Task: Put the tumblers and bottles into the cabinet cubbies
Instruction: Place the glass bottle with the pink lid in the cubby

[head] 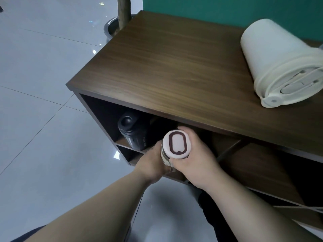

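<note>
A pale tumbler with a pink lid and dark oval ring (176,144) is held in front of the top left cubby of the dark wooden cabinet (174,70). My left hand (153,163) grips its body from the left and below. My right hand (197,158) wraps it from the right, just under the lid. A black bottle (133,132) stands inside that same cubby, to the left of the tumbler. A large cream tumbler (279,65) stands on the cabinet top at the right.
A vertical divider (230,148) separates the left cubby from the right one. A lower shelf (129,154) lies beneath. A metal pot with a wooden trunk (115,27) stands behind the cabinet's left corner. Grey tiled floor (43,102) spreads to the left.
</note>
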Motion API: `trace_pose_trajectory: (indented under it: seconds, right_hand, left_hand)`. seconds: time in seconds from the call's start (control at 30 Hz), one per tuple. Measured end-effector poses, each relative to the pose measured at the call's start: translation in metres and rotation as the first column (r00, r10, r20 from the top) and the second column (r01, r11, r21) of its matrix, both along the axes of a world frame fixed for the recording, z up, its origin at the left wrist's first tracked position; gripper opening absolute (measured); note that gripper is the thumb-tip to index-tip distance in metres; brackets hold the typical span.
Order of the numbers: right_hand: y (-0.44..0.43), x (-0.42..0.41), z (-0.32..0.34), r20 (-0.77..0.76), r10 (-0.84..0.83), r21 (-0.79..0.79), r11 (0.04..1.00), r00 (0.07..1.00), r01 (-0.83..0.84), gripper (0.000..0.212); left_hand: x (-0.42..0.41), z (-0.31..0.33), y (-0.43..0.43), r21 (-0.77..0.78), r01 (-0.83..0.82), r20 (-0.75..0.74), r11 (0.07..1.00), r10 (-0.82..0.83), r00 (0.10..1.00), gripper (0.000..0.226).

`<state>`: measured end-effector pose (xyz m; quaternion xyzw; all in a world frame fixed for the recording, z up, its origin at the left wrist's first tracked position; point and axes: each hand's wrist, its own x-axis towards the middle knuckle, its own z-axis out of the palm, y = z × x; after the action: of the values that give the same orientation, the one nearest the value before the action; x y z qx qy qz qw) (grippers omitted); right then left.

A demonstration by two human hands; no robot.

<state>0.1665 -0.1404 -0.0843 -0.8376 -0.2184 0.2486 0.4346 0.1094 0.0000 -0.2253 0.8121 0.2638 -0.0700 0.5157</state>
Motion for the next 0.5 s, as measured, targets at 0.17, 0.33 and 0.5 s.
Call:
trace_pose_trajectory:
  seconds: [0.17,0.33,0.5]
  right_hand:
    - [0.010,0.005,-0.007,0.021,-0.011,-0.004,1.000,1.000,0.011,0.068]
    - [0.013,0.012,-0.005,-0.004,-0.082,0.021,0.996,0.997,0.082,0.066]
    - [0.014,0.017,-0.005,-0.018,-0.102,0.030,0.994,0.995,0.103,0.056]
  left_hand:
    - [-0.002,0.023,-0.004,0.168,-0.038,-0.011,0.985,0.041,0.999,0.095]
    - [0.001,0.024,-0.006,0.209,-0.047,-0.037,0.977,0.056,0.998,0.089]
    - [0.007,0.024,-0.009,0.234,-0.045,-0.067,0.971,0.062,0.996,0.091]
